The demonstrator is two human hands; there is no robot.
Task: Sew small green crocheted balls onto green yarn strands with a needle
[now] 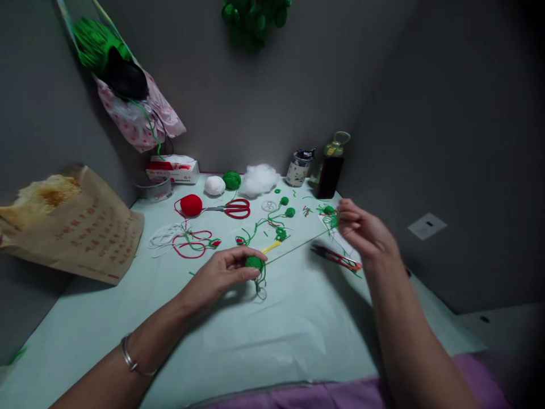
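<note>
My left hand pinches a small green crocheted ball between thumb and fingers, above the table's middle. Loose green yarn ends dangle below it. From the ball a thin yarn strand runs taut up to my right hand, whose fingers are closed on its far end. Whether a needle is in those fingers I cannot tell. Just behind the ball lies a yellow-handled tool, partly hidden by my left fingers. Orange-handled thread snips rest on the table below my right hand.
Red-handled scissors, a red yarn ball, white stuffing and several small green crocheted pieces lie farther back. A paper food bag is at left. A pen cup and dark phone stand back right.
</note>
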